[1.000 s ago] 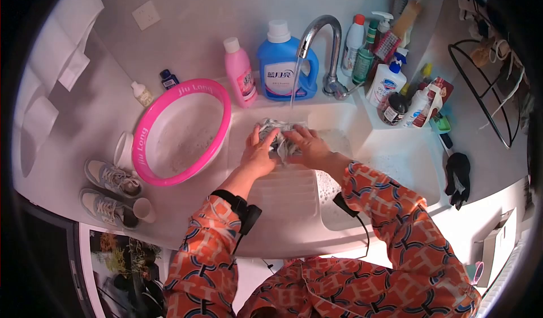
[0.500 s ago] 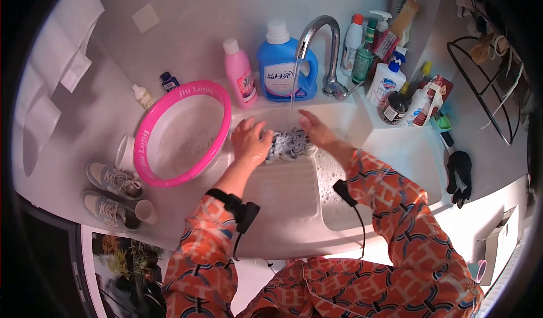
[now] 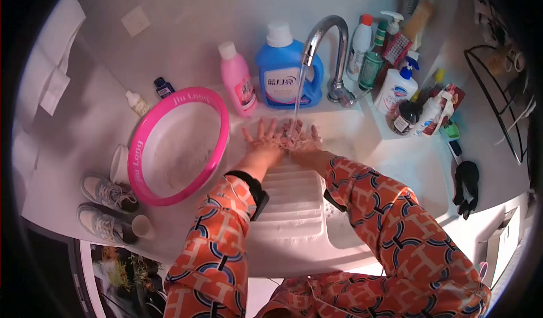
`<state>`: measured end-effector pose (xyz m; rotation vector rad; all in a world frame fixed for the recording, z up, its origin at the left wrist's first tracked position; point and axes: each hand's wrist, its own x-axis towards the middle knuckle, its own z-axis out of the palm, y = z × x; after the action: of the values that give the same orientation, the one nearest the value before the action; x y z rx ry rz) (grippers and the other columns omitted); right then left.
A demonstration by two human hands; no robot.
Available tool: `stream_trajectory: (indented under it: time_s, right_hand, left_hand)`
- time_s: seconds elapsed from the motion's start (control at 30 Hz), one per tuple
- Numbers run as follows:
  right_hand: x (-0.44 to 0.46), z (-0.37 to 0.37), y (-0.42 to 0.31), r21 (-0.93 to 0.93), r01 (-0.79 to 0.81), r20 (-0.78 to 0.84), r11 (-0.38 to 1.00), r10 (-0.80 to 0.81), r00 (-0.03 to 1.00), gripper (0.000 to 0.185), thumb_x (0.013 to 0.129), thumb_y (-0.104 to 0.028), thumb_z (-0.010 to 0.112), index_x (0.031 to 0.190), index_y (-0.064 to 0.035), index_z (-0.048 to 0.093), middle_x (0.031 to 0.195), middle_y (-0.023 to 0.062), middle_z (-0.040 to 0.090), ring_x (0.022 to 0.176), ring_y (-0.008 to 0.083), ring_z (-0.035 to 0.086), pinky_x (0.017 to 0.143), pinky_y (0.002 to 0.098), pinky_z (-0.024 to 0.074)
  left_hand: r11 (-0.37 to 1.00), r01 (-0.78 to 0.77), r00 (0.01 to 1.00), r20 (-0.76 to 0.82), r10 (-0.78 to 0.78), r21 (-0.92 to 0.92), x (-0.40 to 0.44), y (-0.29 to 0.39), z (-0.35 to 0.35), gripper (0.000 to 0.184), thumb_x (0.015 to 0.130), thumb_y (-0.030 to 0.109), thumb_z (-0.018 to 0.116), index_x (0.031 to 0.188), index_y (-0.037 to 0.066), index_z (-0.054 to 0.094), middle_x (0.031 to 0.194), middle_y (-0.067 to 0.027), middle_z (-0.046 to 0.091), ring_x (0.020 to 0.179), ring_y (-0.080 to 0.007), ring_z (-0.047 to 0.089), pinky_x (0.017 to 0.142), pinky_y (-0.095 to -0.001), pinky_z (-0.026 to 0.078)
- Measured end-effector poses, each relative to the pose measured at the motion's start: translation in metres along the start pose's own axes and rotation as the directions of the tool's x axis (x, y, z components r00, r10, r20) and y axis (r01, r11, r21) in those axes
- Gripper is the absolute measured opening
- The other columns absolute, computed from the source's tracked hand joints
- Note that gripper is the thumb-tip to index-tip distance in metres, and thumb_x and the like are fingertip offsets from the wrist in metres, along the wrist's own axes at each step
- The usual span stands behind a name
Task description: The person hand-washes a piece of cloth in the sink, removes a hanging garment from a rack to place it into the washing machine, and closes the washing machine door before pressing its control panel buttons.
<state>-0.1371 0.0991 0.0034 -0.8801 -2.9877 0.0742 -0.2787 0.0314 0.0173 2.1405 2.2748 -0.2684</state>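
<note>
Water runs from the curved chrome faucet [image 3: 343, 52] onto my two hands, which are side by side at the top of the ribbed washboard [image 3: 291, 205] in the white sink [image 3: 266, 260]. My left hand [image 3: 264, 141] has its fingers spread, palm turned down or away. Close against it, my right hand [image 3: 302, 140] is also spread under the stream. No object shows in either hand. The grey and white cloth cannot be made out; my hands cover part of that spot.
A pink-rimmed basin [image 3: 138, 173] stands left of the sink. Behind are a pink bottle [image 3: 240, 83] and a blue detergent jug [image 3: 283, 74]. Shoes [image 3: 107, 193] and a cup [image 3: 142, 226] sit at left. Several bottles and a black glove-like item [image 3: 466, 185] are at right.
The grey and white cloth showed between my hands before and is no longer seen. My hands have come together under the water with fingers spread. The view has shifted slightly.
</note>
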Motion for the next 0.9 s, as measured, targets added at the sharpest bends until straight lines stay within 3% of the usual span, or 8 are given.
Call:
stream_trajectory:
  time_s: [0.07, 0.17, 0.27, 0.37, 0.47, 0.63, 0.77, 0.9]
  right_hand:
    - [-0.004, 0.007, -0.005, 0.323, -0.161, 0.037, 0.933, 0.158, 0.987, 0.068, 0.091, -0.047, 0.038, 0.142, -0.0071, 0.017, 0.147, 0.0158, 0.016, 0.137, 0.0334, 0.011, 0.106, 0.0568, 0.0138]
    - [-0.070, -0.014, -0.019, 0.410, 0.051, -0.001, 0.911, -0.055, 0.998, 0.067, 0.091, -0.050, 0.034, 0.141, -0.0087, 0.019, 0.147, 0.0156, 0.017, 0.137, 0.0336, 0.011, 0.106, 0.0565, 0.0138]
    - [-0.068, -0.018, -0.021, 0.392, 0.039, 0.034, 0.919, -0.057, 0.998, 0.069, 0.090, -0.054, 0.030, 0.142, -0.0096, 0.017, 0.148, 0.0148, 0.015, 0.137, 0.0333, 0.010, 0.106, 0.0564, 0.0142]
    - [0.009, 0.007, 0.007, 0.087, -0.078, -0.036, 0.993, 0.081, 0.996, 0.074, 0.089, -0.058, 0.030, 0.144, -0.0109, 0.012, 0.149, 0.0138, 0.012, 0.138, 0.0335, 0.007, 0.106, 0.0569, 0.0123]
    - [-0.002, -0.019, -0.004, 0.365, -0.274, 0.151, 0.889, 0.234, 0.960, 0.077, 0.088, -0.059, 0.032, 0.144, -0.0118, 0.009, 0.149, 0.0137, 0.010, 0.138, 0.0337, 0.005, 0.107, 0.0570, 0.0108]
    - [-0.086, -0.028, -0.028, 0.436, 0.030, 0.133, 0.899, -0.098, 0.986, 0.079, 0.086, -0.057, 0.039, 0.144, -0.0138, 0.008, 0.149, 0.0144, 0.008, 0.138, 0.0345, 0.003, 0.106, 0.0578, 0.0085]
    - [0.002, 0.000, 0.005, 0.261, -0.085, 0.044, 0.962, 0.076, 0.996, 0.077, 0.088, -0.058, 0.034, 0.144, -0.0115, 0.008, 0.149, 0.0134, 0.009, 0.138, 0.0337, 0.007, 0.106, 0.0578, 0.0096]
    - [-0.016, -0.020, -0.014, 0.348, -0.206, 0.114, 0.915, 0.176, 0.978, 0.073, 0.089, -0.055, 0.033, 0.144, -0.0134, 0.010, 0.149, 0.0136, 0.011, 0.138, 0.0327, 0.008, 0.106, 0.0584, 0.0094]
  left_hand:
    - [0.963, 0.160, 0.984, 0.112, -0.138, -0.217, -0.014, 0.010, -0.022, 0.063, 0.085, 0.044, 0.041, 0.140, 0.015, 0.028, 0.150, -0.0062, 0.014, 0.138, -0.0355, 0.003, 0.099, -0.0690, 0.012]
    - [0.979, -0.030, 0.988, 0.143, 0.060, -0.200, -0.074, 0.029, -0.021, 0.068, 0.085, 0.046, 0.041, 0.142, 0.015, 0.023, 0.150, -0.0046, 0.011, 0.138, -0.0360, 0.000, 0.099, -0.0698, 0.009]
    - [0.974, -0.135, 0.986, 0.075, 0.151, -0.184, -0.071, 0.024, -0.003, 0.072, 0.085, 0.049, 0.040, 0.144, 0.016, 0.016, 0.151, -0.0018, 0.005, 0.137, -0.0369, -0.002, 0.098, -0.0706, 0.009]
    - [1.000, -0.003, 0.993, 0.120, 0.002, 0.012, 0.001, 0.007, -0.015, 0.076, 0.085, 0.052, 0.039, 0.145, 0.016, 0.010, 0.151, -0.0030, 0.000, 0.137, -0.0379, -0.003, 0.099, -0.0697, 0.010]
    - [0.974, 0.156, 0.970, 0.214, -0.119, -0.166, -0.004, 0.020, -0.031, 0.078, 0.085, 0.051, 0.041, 0.145, 0.015, 0.009, 0.151, -0.0045, -0.001, 0.137, -0.0380, -0.003, 0.099, -0.0691, 0.012]
    - [0.968, -0.032, 0.965, 0.245, 0.095, -0.248, -0.078, 0.040, -0.020, 0.079, 0.084, 0.048, 0.045, 0.145, 0.015, 0.008, 0.151, -0.0046, -0.002, 0.138, -0.0363, -0.005, 0.099, -0.0682, 0.013]
    - [0.991, 0.005, 0.995, 0.101, 0.009, -0.135, 0.005, 0.009, 0.004, 0.086, 0.081, 0.054, 0.045, 0.145, 0.014, 0.004, 0.151, -0.0063, -0.004, 0.137, -0.0387, -0.008, 0.100, -0.0682, 0.012]
    - [0.989, 0.086, 0.974, 0.218, -0.058, -0.120, -0.021, 0.023, -0.038, 0.090, 0.079, 0.056, 0.048, 0.144, 0.011, 0.007, 0.151, -0.0080, -0.002, 0.137, -0.0383, -0.006, 0.100, -0.0677, 0.008]
